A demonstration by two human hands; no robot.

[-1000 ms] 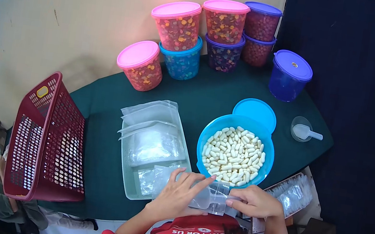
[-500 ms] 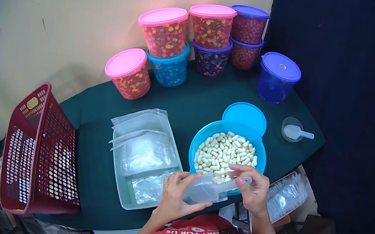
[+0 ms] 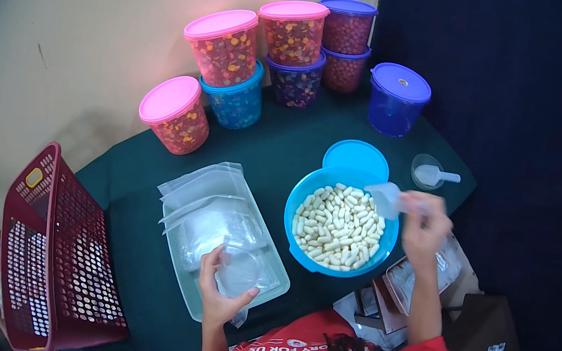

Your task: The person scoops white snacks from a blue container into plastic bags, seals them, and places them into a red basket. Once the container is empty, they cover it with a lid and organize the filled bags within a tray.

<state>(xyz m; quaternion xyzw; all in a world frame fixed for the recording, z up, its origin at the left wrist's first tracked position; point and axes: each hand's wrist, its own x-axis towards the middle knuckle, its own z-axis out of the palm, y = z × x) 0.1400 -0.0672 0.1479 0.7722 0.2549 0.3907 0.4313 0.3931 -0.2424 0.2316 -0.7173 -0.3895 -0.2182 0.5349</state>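
The left hand (image 3: 220, 303) is grasping a clear cup (image 3: 239, 273) by its round mouth, fingers and thumb spread around the sides, with clear plastic hanging below it. This cup is hovering over the near part of a pale green tray (image 3: 181, 291), hiding some of it. The right hand (image 3: 424, 229), blurred, is gripping a scoop (image 3: 384, 200), whose pale blade is hanging over the right side of a blue bowl (image 3: 295, 247) and covering part of its rim. White capsules (image 3: 338, 228) are filling much of the bowl.

A blue lid (image 3: 358, 156) is lying just behind it, the bowl's far rim overlapping its near edge. Clear bags (image 3: 204, 226) are lying in the tray, some sticking out past its far end. The right forearm is crossing in front of a box of packets (image 3: 430, 270) beside the counter (image 3: 293, 141). Near the right edge, a small dish (image 3: 427, 161) is holding a second scoop (image 3: 428, 174). A maroon basket (image 3: 50, 232) is standing left of the tray. Farther back, lidded tubs (image 3: 225, 54) are standing, six of them stacked in pairs.
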